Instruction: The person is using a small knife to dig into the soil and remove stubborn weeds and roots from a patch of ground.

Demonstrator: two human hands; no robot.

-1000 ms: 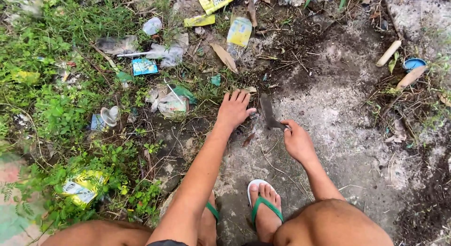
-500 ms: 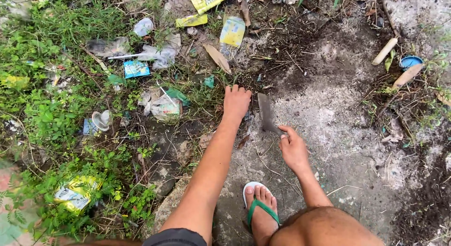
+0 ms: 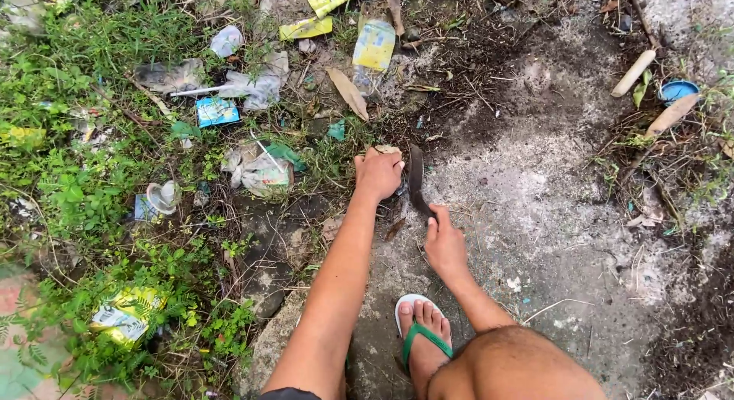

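Dark curved blade [image 3: 415, 178] clamped in right hand [image 3: 446, 243] grip, tip up beside left hand [image 3: 378, 173]; left grip curled together on debris beside blade.

My left hand [image 3: 378, 173], flat with fingers spread a second ago, is now curled into a loose fist at the edge of the litter. My right hand [image 3: 446, 247] now grips the dark blade [image 3: 416, 180], which stands more upright beside the left hand.
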